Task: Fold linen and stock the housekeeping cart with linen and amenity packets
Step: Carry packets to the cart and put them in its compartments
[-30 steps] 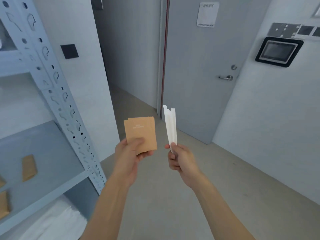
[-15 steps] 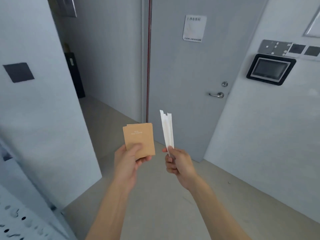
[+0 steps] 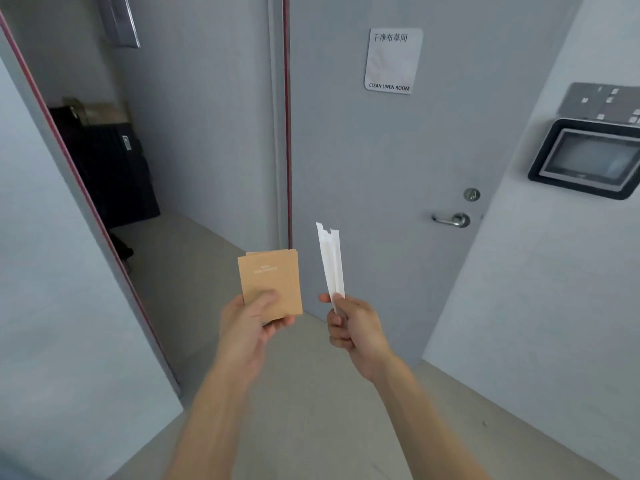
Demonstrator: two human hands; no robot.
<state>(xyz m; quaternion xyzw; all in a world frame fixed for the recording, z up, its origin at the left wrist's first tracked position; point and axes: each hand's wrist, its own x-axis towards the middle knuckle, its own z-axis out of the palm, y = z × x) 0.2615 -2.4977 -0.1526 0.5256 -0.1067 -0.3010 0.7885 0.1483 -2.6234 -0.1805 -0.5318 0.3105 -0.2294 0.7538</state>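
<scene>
We gripped flat tan paper packets (image 3: 270,284) in our left hand (image 3: 247,327); our right hand (image 3: 351,327) pinched long white paper sachets (image 3: 331,265), upright above its fingers.

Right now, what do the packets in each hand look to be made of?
Brown packets, gripped by the left hand: probably kraft paper, matte tan, flat with crisp edges and faint print. White sachets, pinched by the right hand: look like thin matte paper wrappers, long and narrow with a notched top; contents not visible.

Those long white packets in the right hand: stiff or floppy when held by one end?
The white packets probably are fairly stiff and light: they stand upright above the right hand, whose grip pinches only their bottom end. Being thin, they may bend if squeezed.
</scene>
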